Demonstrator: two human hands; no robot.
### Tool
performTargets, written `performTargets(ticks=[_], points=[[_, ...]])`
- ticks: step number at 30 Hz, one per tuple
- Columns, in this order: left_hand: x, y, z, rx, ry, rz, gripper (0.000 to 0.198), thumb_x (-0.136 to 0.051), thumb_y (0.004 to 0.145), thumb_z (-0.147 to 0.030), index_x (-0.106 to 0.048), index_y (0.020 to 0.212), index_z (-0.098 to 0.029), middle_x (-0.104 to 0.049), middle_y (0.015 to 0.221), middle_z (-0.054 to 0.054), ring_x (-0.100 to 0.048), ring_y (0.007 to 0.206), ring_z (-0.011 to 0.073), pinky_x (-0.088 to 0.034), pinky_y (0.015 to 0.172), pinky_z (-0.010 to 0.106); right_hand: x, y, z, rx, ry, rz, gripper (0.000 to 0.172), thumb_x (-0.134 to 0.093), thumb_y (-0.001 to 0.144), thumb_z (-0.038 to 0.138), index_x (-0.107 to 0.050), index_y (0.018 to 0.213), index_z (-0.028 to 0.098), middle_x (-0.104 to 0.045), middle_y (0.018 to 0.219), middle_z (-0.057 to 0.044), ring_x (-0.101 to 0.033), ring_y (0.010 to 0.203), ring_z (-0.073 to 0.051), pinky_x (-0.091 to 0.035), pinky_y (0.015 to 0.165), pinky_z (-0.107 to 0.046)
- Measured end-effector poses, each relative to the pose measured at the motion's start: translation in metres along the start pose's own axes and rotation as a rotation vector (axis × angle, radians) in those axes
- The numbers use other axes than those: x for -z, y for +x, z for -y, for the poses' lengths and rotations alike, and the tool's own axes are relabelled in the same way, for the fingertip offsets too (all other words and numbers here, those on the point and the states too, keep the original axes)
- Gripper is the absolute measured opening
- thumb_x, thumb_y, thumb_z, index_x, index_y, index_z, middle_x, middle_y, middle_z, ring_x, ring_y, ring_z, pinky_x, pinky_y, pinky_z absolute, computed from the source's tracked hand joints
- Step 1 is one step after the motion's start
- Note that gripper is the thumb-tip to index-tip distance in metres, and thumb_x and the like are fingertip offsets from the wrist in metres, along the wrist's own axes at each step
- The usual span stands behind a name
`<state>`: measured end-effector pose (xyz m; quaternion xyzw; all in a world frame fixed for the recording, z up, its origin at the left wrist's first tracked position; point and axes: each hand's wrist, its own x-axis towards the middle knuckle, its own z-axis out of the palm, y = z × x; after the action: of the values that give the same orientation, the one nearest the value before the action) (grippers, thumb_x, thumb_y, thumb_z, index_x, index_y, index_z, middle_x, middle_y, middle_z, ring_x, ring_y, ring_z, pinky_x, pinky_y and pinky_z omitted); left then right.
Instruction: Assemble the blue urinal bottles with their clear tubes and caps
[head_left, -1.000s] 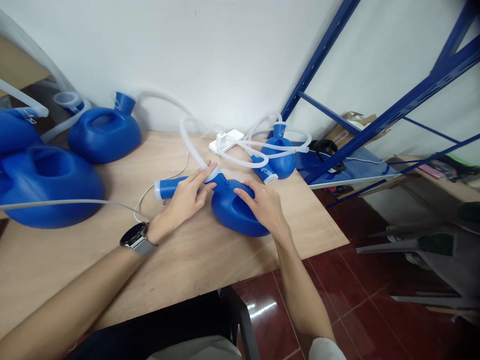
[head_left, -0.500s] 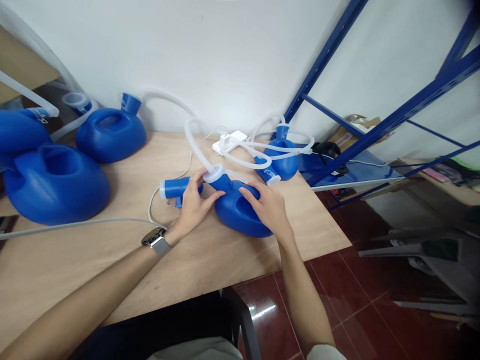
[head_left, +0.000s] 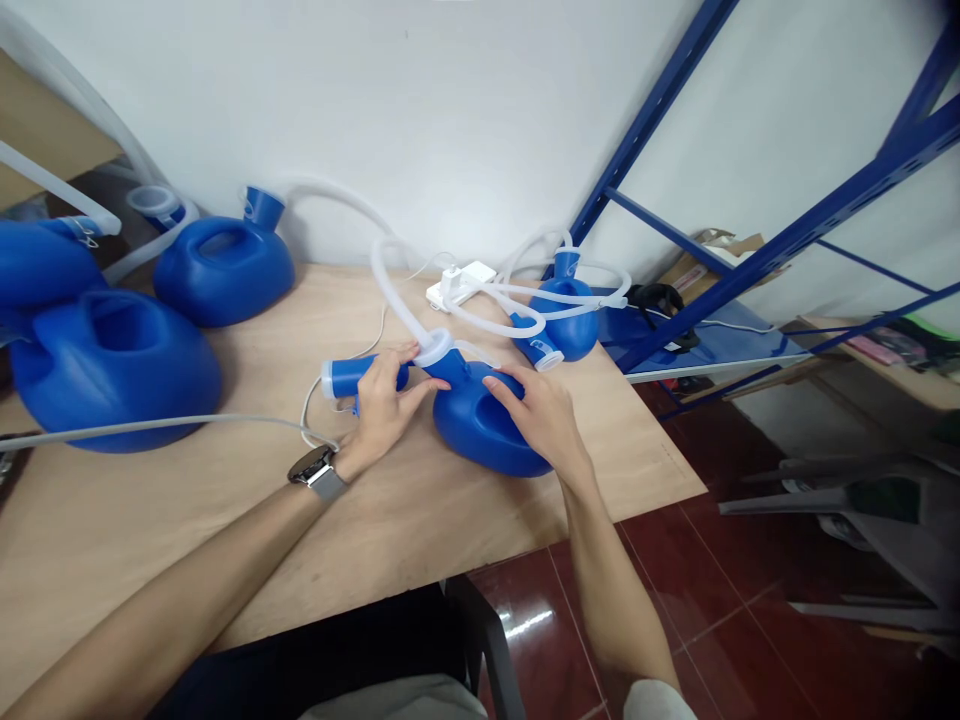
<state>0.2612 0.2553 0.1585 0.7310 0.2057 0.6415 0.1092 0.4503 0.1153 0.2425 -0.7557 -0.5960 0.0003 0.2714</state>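
Note:
A blue plastic urinal bottle lies on the table in front of me, its neck pointing up and to the left. A translucent hose runs into the white-rimmed mouth of that neck. My left hand is closed around the neck just below the rim, with the thumb on the near side. Over the top of the bottle, by its handle opening, my right hand grips the body. Behind my left hand lies a separate blue cylindrical piece with a white end.
Several more blue bottles stand at the left, such as one near the wall. A white power strip and coiled hoses lie at the back, beside another bottle. A grey cable crosses the left. Blue metal shelving stands right.
Both hands keep their hold on the bottle. Everything in view has shifted very slightly to the right; little else differs.

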Motion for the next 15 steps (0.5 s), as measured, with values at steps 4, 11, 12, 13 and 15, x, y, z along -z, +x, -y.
performTargets(ticks=[4, 11, 12, 13, 15], points=[[-0.0021, 0.0010, -0.0046, 0.002, -0.023, 0.006, 0.045, -0.093, 0.081, -0.040, -0.068, 0.111, -0.018, -0.078, 0.109, 0.006, -0.078, 0.101, 0.0237, -0.063, 0.089, 0.034, 0.0028, -0.0009, -0.0055, -0.007, 0.016, 0.002, 0.044, -0.056, 0.107, 0.059, -0.079, 0.122, 0.023, -0.080, 0.115, -0.005, -0.075, 0.105, -0.033, -0.051, 0.088, -0.044], [-0.0041, -0.0018, -0.0043, 0.037, -0.027, 0.029, 0.046, -0.088, 0.086, -0.047, -0.065, 0.114, -0.018, -0.077, 0.111, 0.007, -0.077, 0.103, 0.0229, -0.062, 0.089, 0.034, 0.0048, -0.0021, -0.0040, -0.031, -0.010, -0.004, 0.043, -0.057, 0.106, 0.059, -0.078, 0.120, 0.024, -0.079, 0.120, -0.005, -0.075, 0.113, -0.034, -0.053, 0.093, -0.046], [-0.0032, -0.0017, -0.0042, 0.047, -0.017, 0.056, 0.047, -0.087, 0.087, -0.047, -0.064, 0.116, -0.018, -0.076, 0.112, 0.007, -0.077, 0.102, 0.0228, -0.062, 0.089, 0.034, 0.0049, -0.0018, -0.0028, -0.038, -0.020, -0.002, 0.043, -0.056, 0.107, 0.059, -0.078, 0.121, 0.024, -0.079, 0.120, -0.005, -0.074, 0.113, -0.034, -0.053, 0.093, -0.046], [-0.0019, -0.0009, -0.0049, 0.052, 0.004, 0.087, 0.049, -0.087, 0.088, -0.048, -0.063, 0.119, -0.018, -0.076, 0.114, 0.008, -0.076, 0.102, 0.0228, -0.062, 0.088, 0.034, 0.0050, -0.0014, -0.0015, -0.048, -0.027, 0.000, 0.044, -0.054, 0.108, 0.058, -0.077, 0.122, 0.024, -0.079, 0.121, -0.005, -0.074, 0.114, -0.035, -0.053, 0.094, -0.047], [0.0018, 0.0034, -0.0092, 0.057, 0.082, 0.168, 0.057, -0.086, 0.089, -0.050, -0.061, 0.130, -0.018, -0.073, 0.119, 0.010, -0.075, 0.099, 0.0231, -0.061, 0.084, 0.034, 0.0049, -0.0009, 0.0004, -0.064, -0.035, 0.000, 0.044, -0.052, 0.109, 0.057, -0.075, 0.127, 0.024, -0.078, 0.125, -0.005, -0.074, 0.117, -0.035, -0.053, 0.095, -0.048]])
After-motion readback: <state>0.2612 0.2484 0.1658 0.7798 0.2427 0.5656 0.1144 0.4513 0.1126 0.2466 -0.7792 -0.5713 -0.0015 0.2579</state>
